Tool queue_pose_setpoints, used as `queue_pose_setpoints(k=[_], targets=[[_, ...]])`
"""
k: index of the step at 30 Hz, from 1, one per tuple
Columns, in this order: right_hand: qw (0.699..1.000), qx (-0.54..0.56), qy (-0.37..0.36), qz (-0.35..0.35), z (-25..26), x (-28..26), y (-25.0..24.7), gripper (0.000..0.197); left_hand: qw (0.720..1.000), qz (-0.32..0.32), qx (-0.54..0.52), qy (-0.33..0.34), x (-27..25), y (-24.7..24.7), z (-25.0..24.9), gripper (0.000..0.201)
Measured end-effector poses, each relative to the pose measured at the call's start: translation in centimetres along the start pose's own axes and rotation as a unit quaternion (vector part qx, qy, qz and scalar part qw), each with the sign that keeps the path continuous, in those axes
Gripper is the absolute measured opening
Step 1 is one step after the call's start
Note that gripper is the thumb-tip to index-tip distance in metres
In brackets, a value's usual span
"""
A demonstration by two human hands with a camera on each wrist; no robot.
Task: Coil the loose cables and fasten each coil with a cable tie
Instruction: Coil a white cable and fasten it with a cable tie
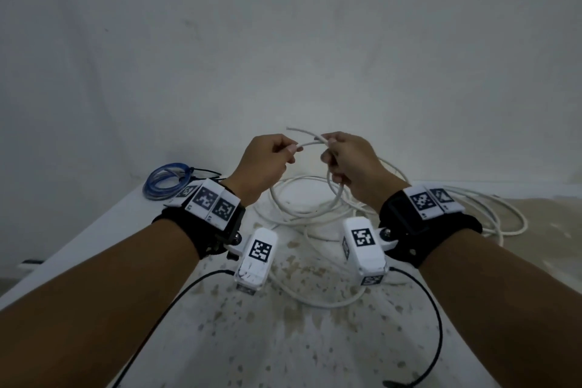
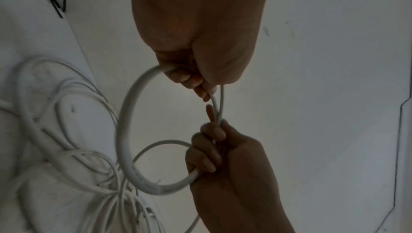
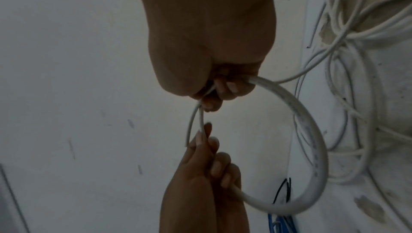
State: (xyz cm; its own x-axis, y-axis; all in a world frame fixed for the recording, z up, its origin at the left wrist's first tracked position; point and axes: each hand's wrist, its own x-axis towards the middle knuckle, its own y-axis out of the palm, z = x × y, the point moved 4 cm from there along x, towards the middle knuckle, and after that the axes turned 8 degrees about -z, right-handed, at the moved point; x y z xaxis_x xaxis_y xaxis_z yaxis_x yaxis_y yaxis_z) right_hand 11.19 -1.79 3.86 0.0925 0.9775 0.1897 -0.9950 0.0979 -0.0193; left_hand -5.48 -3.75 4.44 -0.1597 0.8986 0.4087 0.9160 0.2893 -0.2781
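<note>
A plain white wall [image 1: 283, 41], scuffed with a few faint dark marks, rises behind a white table [image 1: 315, 340] whose top is blotched with brownish stains, thickest toward its far right corner. The light is dim and even.

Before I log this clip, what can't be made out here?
- White cable: far end lost in the table tangle, head view.
- Cable ties: the thin black strands may be some; too small and dark, right wrist view.
- Left hand grip: palm side hidden, head view.
</note>
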Motion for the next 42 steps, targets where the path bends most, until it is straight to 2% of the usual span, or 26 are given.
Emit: queue_pose_setpoints(k=[3,7,9,14,20,25,29,36,39,41,42], targets=[[0.999,-0.026,-0.033,0.026,1.5,-0.9,0.6,0.027,1.0,-0.005,0.013,0.022,-0.1,0.7,-2.0,0.019],[0.999,0.01,-0.039,-0.025,2.3,-1.0,-1.5,0.029,1.0,0.005,-0.019,-0.016,-0.3,1.1,-3.0,0.019],[0.999,0.022,-0.025,-0.02,2.1,-1.3,-2.4,0.029,0.999,0.011,-0.03,-0.019,-0.5,1.3,-3.2,0.018],[0.998,-0.039,-0.019,0.037,2.0,-2.8,-2.5,0.028,0.999,0.016,-0.022,0.017,-1.1,2.2,-4.4,0.017],[0.997,-0.039,-0.058,0.015,2.6,-3.2,-2.4,0.023,0.997,0.037,-0.031,0.055,-1.8,2.4,-5.8,0.016],[0.997,0.011,-0.07,-0.012,2.8,-3.6,-2.0,0.02,0.998,-0.039,-0.026,0.051,-1.7,1.8,-5.9,0.024],[0.995,0.092,-0.027,-0.02,2.9,-3.7,-2.1,0.018,0.998,-0.059,-0.034,0.018,-1.9,1.9,-5.3,0.028],[0.988,0.151,0.0,0.008,2.7,-4.0,-2.1,0.019,0.994,-0.102,-0.028,0.032,-2.1,2.0,-5.0,0.037],[0.997,0.082,0.003,0.014,2.7,-4.2,-2.6,0.025,0.993,-0.112,-0.008,0.043,-2.1,2.1,-4.9,0.038],[0.999,-0.036,-0.027,-0.017,3.1,-4.3,-3.4,0.031,0.991,-0.116,0.014,0.057,-2.1,1.9,-4.9,0.039],[0.988,-0.127,-0.069,-0.055,3.6,-4.2,-4.0,0.031,0.991,-0.116,0.024,0.068,-2.0,1.7,-5.0,0.04]])
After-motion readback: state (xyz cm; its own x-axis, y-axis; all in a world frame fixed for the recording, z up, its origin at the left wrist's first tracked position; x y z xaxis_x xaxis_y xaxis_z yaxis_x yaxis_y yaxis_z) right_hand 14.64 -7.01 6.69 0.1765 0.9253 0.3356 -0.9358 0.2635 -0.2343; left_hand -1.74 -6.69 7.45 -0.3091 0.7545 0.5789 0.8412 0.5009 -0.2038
